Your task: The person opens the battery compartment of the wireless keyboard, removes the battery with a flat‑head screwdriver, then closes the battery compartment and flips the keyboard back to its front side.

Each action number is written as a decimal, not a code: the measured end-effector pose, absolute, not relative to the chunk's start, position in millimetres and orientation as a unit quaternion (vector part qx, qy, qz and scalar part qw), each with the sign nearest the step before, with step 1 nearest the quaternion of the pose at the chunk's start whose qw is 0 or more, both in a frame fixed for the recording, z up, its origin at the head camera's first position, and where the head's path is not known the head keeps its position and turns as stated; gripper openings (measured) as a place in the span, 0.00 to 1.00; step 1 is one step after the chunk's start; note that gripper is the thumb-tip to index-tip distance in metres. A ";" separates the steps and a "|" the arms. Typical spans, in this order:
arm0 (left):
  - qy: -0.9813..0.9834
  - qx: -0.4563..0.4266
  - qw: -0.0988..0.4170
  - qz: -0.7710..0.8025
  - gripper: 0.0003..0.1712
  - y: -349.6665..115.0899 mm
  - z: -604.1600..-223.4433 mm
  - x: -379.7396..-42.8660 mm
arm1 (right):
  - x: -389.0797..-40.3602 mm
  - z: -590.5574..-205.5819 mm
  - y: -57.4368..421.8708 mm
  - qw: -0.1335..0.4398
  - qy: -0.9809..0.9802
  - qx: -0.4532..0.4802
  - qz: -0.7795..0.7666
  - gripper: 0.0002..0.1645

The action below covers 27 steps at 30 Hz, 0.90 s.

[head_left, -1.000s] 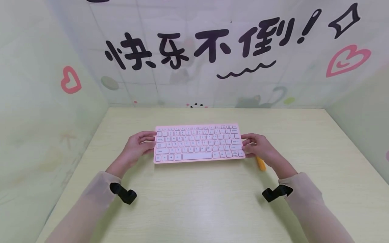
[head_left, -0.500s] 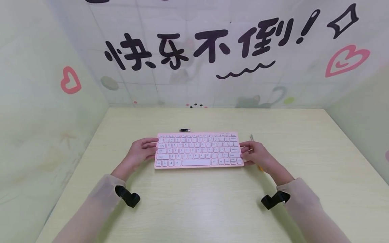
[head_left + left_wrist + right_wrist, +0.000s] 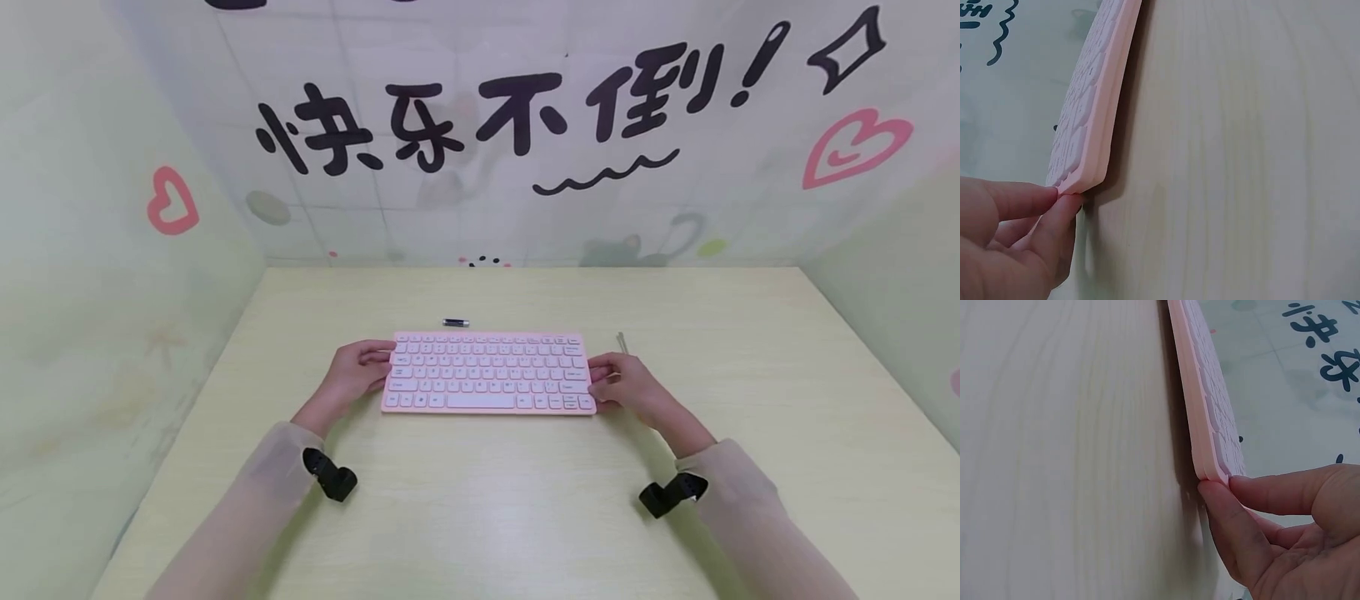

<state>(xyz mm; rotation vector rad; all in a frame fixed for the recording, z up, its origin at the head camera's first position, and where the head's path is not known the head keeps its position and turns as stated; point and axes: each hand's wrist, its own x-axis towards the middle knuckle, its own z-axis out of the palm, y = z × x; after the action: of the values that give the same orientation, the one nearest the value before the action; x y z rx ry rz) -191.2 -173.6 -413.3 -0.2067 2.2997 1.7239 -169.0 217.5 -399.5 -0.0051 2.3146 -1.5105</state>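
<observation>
A pink keyboard [image 3: 487, 373] with white keys lies between both hands in the head view, its long side facing the person. At its left end, my left hand [image 3: 358, 371] pinches the edge between thumb and fingers. The right hand [image 3: 626, 385] grips the opposite end in the same way. In the left wrist view, thumb and fingertips meet at the corner of the keyboard [image 3: 1094, 140], and a dark shadow runs along its underside. The right wrist view has the other corner of the keyboard [image 3: 1200, 425] pinched between thumb and fingers [image 3: 1235, 519].
A small black and silver cylinder, like a battery [image 3: 455, 322], lies just behind the keyboard. A thin metal shaft [image 3: 622, 342] sticks out beyond the right hand. Walls with printed drawings enclose the pale wooden table [image 3: 480, 517] at the back and sides.
Both hands have brought the keyboard down and nearer the person, and it now lies flatter. The small cylinder and metal shaft have come into sight; the orange handle is now hidden.
</observation>
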 end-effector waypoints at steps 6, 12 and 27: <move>0.794 -0.075 0.126 0.589 0.23 -171.1 -415.4 -194.3 | -168.0 -401.0 218.5 0.186 0.824 0.001 -0.536 0.26; 0.795 -0.085 0.124 0.587 0.23 -169.9 -415.7 -195.8 | -167.5 -400.8 217.5 0.180 0.826 0.000 -0.533 0.26; 0.801 -0.071 0.134 0.579 0.22 -184.1 -408.9 -194.9 | -174.0 -390.9 222.7 0.179 0.824 0.006 -0.538 0.28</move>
<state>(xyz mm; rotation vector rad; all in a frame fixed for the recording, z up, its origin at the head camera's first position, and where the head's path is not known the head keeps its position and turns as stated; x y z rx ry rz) -194.9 -184.1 -408.9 -0.2067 2.3221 1.6777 -174.0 222.7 -390.9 0.0183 2.3290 -1.5216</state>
